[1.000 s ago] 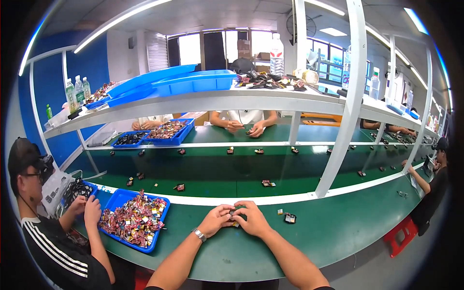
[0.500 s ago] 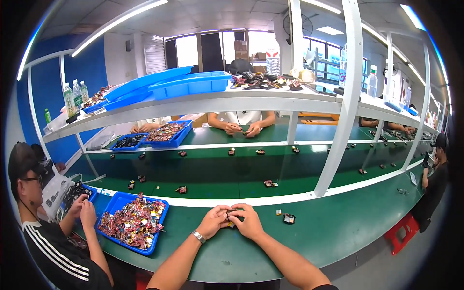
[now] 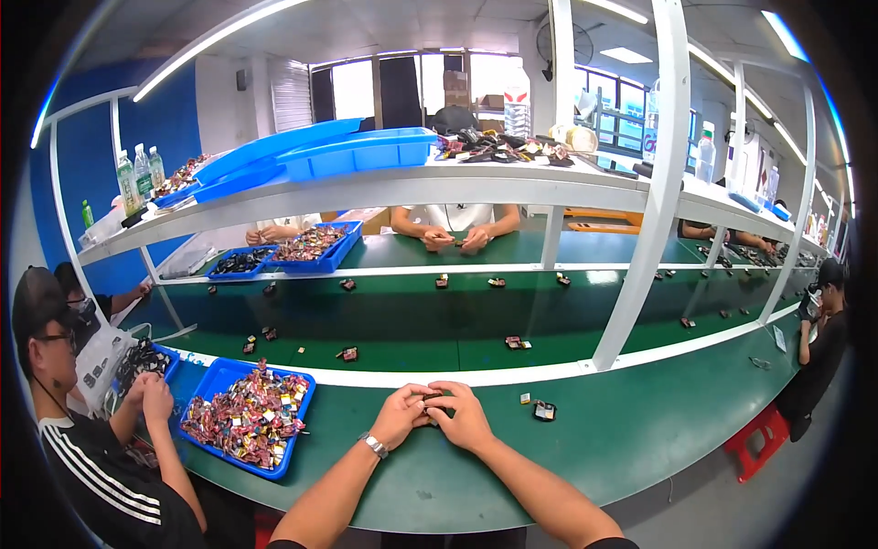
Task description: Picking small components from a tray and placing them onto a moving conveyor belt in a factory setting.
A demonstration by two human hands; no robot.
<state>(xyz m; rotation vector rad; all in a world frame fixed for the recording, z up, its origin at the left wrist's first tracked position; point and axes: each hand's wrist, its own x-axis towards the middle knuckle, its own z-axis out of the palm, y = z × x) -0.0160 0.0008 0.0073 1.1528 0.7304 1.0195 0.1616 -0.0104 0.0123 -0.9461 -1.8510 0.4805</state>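
Since the earlier frame, the small parts (image 3: pixel 518 343) on the far green belt (image 3: pixel 412 316) are drifting rightward. The left hand (image 3: pixel 400 419) and right hand (image 3: pixel 465 419) are meeting above the near green worktable (image 3: pixel 549 467), fingers curling nearly closed and pinching a small dark piece (image 3: pixel 429 400) between them, its shape mostly hiding. To the right, a black-edged part (image 3: pixel 544 411) is lying near a tiny pale piece (image 3: pixel 525 399); to the left, a blue tray (image 3: pixel 298 430) is holding heaped reddish components (image 3: pixel 249 412).

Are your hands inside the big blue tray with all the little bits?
No, the left hand and right hand are together over the green table, right of that tray.
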